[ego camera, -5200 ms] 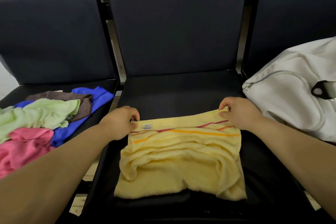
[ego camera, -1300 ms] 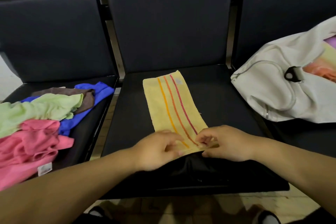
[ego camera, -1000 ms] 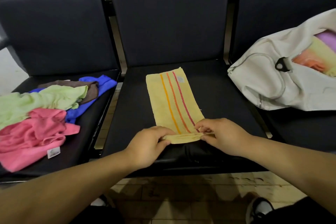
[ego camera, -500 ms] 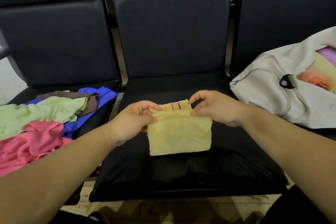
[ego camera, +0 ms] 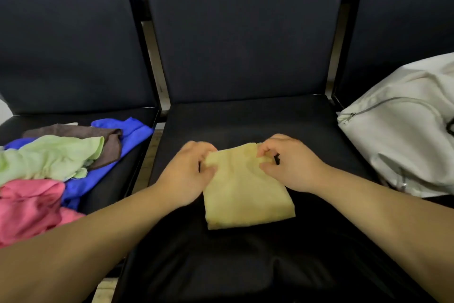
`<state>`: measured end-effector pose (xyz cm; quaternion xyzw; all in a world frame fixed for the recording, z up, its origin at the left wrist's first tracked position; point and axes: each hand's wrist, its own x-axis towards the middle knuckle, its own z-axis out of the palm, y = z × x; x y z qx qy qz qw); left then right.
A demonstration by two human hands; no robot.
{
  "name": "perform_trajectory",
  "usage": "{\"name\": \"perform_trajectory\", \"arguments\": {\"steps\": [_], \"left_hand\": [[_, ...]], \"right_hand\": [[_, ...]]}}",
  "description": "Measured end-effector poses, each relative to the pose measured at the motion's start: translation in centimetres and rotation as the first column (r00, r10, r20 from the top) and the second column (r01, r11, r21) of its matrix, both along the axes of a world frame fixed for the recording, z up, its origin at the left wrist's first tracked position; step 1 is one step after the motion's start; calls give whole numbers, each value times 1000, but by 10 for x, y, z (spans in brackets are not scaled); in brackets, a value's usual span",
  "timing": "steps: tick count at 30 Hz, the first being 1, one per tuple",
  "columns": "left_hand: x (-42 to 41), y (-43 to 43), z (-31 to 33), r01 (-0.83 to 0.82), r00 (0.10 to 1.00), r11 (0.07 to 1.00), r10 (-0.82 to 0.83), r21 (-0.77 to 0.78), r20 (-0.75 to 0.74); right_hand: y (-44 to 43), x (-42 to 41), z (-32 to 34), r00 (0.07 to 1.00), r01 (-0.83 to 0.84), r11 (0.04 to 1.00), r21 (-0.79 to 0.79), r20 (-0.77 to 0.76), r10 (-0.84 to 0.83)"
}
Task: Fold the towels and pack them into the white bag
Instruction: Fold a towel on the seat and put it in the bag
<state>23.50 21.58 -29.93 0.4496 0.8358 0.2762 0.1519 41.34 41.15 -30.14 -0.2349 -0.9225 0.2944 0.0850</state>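
Note:
A yellow towel (ego camera: 243, 192), folded into a small rectangle, lies on the middle black chair seat (ego camera: 245, 118). My left hand (ego camera: 188, 175) pinches its far left corner. At the far right corner my right hand (ego camera: 291, 163) pinches the fold. The towel's stripes are hidden inside the fold. The white bag (ego camera: 403, 140) lies on the right chair, its zip facing me; its opening is out of frame.
On the left chair sits a loose heap of towels: light green (ego camera: 49, 155), pink (ego camera: 29, 207), blue (ego camera: 127, 133) and brown (ego camera: 98, 130). Dark chair backs (ego camera: 240, 32) rise behind the seats. A gap showing floor separates the left and middle seats.
The long striped strip has been folded in half toward the chair back. Since half a second ago both hands have closed the fold over the striped end and lowered it onto the seat.

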Motion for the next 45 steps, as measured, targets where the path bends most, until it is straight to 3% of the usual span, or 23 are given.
{"name": "perform_trajectory", "arguments": {"steps": [2,4,8,10,13,15,18,21,23,27,31,34,37,42,45], "left_hand": [[15,-12,-3,205,964,977,-213,-63,-157],[28,-20,-7,305,903,944,-328,-123,-277],[38,-37,-19,389,872,882,-446,-267,-202],[38,-45,-24,403,864,861,-470,-310,-180],[42,-53,-25,382,885,881,-436,-279,-164],[46,-56,-22,380,897,890,-420,-251,-134],[50,-61,-16,356,934,920,-357,-164,21],[53,-63,-15,227,958,971,-210,-71,194],[57,-60,-15,131,951,991,-119,-22,286],[58,-49,-14,55,941,998,-55,9,333],[56,-40,-14,12,956,1000,-13,4,293],[54,-34,-18,-23,965,1000,23,-5,263],[50,-28,-19,-33,974,999,34,-10,223],[47,-15,-20,-49,992,997,55,-56,116],[43,-9,-20,-40,985,996,53,-84,161]], "right_hand": [[-8,11,4,993,-97,992,76,-56,101],[-16,22,7,978,-207,978,9,-14,207],[-30,43,-6,865,-420,908,16,309,395],[-33,53,-17,889,-400,913,73,274,368],[-40,62,-30,934,-332,930,159,194,301],[-43,63,-25,946,-284,951,124,198,257],[-38,64,-3,967,-140,953,-270,172,191],[-33,68,14,980,33,794,-608,177,94],[-32,72,18,984,100,701,-706,176,37],[-26,76,19,991,42,707,-706,122,62],[-24,77,18,981,19,805,-593,168,100],[-25,72,10,991,35,820,-571,125,44],[-25,66,1,995,94,763,-639,85,-51],[-23,55,-11,980,196,804,-561,139,-142],[-20,49,-15,965,258,800,-541,184,-187]]}}
